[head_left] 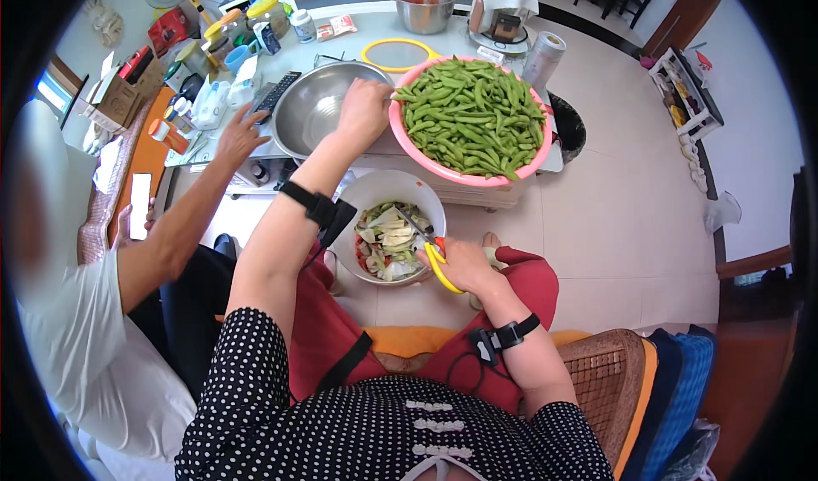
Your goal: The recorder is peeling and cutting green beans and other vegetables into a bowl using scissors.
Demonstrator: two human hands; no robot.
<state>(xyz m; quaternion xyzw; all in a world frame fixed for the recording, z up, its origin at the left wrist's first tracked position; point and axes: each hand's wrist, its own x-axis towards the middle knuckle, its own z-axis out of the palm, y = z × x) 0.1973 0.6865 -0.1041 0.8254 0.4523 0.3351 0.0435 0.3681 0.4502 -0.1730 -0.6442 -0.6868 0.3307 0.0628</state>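
Seen from my head, looking down, my two hands are well apart. My right hand [458,265] is clamped around the handles of yellow-and-orange scissors [434,260], whose blades point away from me and to the left, over a white bowl [366,193]. That bowl stands low, just left of my right hand, with pale and green scraps [388,238] and bits of red in it.

My left hand [366,110] is stretched farther forward, fingers bent, between a steel bowl [307,110] on its left and a pink basin [412,159] on its right. I cannot tell whether its fingers grip anything. The basin is heaped with green pods [477,119]. Just beyond my left hand lies a round yellow-rimmed strainer [399,55]; farther on stands a steel pot [426,11]. Beyond the basin, to the right, is an upright paper roll [545,59].

To the left of my left hand, another person's hand [241,136] reaches over the table near a black remote [279,92]; that person's other hand holds a lit phone [141,204].
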